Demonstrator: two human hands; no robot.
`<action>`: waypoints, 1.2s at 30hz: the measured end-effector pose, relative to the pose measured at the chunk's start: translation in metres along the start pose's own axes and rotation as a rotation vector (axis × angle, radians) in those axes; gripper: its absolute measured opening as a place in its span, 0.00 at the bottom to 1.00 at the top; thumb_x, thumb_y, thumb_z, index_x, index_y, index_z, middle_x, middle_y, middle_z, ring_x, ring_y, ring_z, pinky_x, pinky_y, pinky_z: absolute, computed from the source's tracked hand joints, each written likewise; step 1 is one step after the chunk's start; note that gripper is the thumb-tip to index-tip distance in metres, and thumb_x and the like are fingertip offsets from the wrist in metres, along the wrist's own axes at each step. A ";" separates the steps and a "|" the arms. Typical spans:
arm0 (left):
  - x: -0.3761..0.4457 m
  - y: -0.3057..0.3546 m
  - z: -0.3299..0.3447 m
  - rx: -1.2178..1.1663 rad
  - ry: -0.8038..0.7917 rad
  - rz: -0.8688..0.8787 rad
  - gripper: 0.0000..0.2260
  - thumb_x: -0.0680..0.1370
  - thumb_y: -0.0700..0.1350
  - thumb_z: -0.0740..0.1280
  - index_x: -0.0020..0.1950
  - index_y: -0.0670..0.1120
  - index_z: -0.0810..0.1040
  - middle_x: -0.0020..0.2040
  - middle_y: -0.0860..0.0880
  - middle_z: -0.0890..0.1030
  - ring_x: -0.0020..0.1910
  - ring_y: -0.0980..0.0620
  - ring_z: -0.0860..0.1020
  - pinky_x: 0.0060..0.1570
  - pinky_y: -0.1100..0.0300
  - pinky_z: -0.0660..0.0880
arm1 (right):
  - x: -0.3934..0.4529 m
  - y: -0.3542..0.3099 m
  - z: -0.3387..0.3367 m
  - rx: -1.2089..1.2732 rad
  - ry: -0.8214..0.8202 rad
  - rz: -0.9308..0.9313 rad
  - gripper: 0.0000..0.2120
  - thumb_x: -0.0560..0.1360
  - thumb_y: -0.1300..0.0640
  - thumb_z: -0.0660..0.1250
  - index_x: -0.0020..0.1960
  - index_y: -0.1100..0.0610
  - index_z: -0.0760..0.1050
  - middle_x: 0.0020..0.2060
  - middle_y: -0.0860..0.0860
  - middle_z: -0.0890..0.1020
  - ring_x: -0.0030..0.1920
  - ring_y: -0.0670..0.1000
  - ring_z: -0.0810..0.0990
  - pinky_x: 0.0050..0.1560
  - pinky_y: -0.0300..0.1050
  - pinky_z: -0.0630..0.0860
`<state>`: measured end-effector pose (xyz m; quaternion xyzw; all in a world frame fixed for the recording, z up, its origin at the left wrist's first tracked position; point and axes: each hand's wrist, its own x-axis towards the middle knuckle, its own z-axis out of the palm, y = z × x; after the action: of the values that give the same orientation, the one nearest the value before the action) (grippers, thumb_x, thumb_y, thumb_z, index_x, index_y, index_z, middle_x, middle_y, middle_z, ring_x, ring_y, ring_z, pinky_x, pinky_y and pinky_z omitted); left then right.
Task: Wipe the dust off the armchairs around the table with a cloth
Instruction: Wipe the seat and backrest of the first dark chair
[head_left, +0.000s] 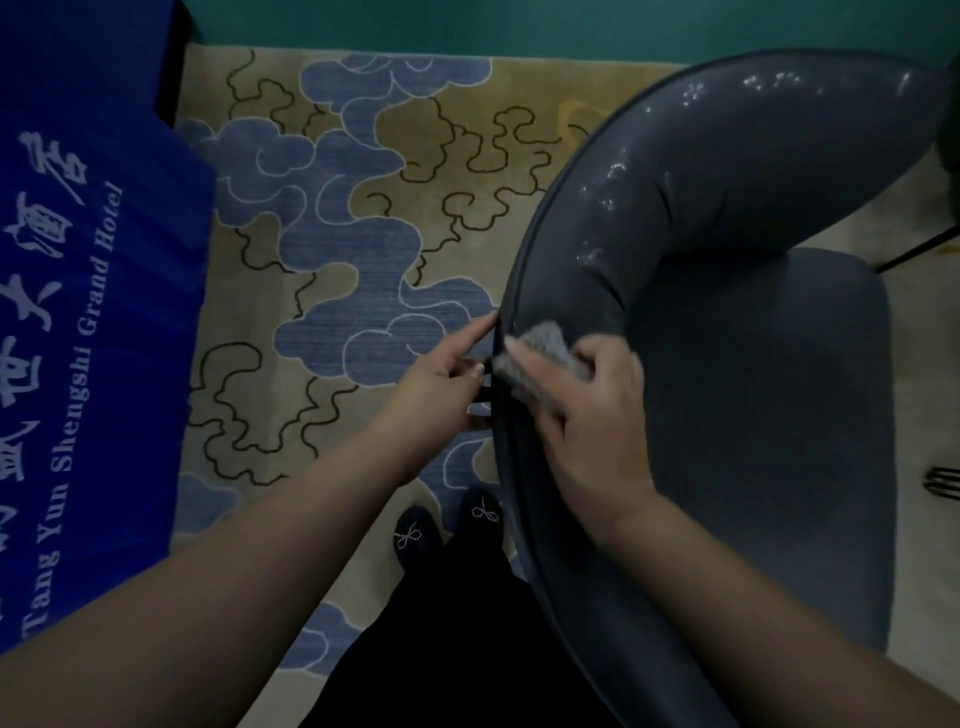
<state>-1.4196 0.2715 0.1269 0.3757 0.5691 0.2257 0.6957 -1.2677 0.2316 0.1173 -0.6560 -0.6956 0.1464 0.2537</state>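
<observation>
- The armchair (753, 364) fills the right side of the view, seen from above; its curved grey backrest sweeps from the upper right down to the lower middle, with the seat cushion inside the curve on the right.
- The cloth (540, 353), a small grey wad, lies on the top of the backrest close to its outer edge, its longer side running roughly across the rim.
- The right hand (587, 415) grips the cloth, fingers curled over it and pressing it onto the backrest.
- The left hand (441, 374) is on the outer side of the backrest, forefinger stretched out to touch the rim, other fingers loosely bent and holding nothing.
- Pale specks show on the glossy upper part of the backrest.
- A patterned carpet (363, 208) with blue cloud shapes lies beneath.
- A blue cloth with white lettering (78, 312) hangs at the left.
- Two dark shoes (447, 525) stand just beside the chair.
</observation>
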 end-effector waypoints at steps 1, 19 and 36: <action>0.000 0.000 0.000 0.003 -0.001 0.001 0.22 0.82 0.36 0.54 0.69 0.60 0.70 0.59 0.48 0.78 0.52 0.52 0.80 0.38 0.65 0.78 | -0.009 -0.001 0.000 0.007 -0.019 -0.004 0.23 0.71 0.61 0.71 0.64 0.45 0.77 0.48 0.56 0.70 0.47 0.56 0.68 0.51 0.41 0.65; -0.005 -0.004 -0.004 0.077 -0.144 0.027 0.37 0.75 0.34 0.68 0.74 0.64 0.57 0.61 0.55 0.75 0.56 0.53 0.80 0.56 0.56 0.78 | 0.060 0.003 0.003 -0.055 0.001 0.004 0.15 0.73 0.54 0.71 0.59 0.45 0.80 0.49 0.57 0.71 0.49 0.56 0.67 0.52 0.45 0.68; 0.001 -0.002 -0.006 0.092 -0.168 0.028 0.40 0.74 0.32 0.69 0.75 0.62 0.56 0.60 0.55 0.76 0.54 0.55 0.81 0.54 0.59 0.78 | 0.053 0.012 0.003 -0.003 0.076 0.033 0.17 0.72 0.53 0.72 0.60 0.46 0.79 0.49 0.56 0.69 0.50 0.56 0.68 0.54 0.37 0.61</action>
<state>-1.4256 0.2730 0.1246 0.4327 0.5133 0.1766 0.7198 -1.2594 0.2857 0.1170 -0.6728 -0.6749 0.1245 0.2763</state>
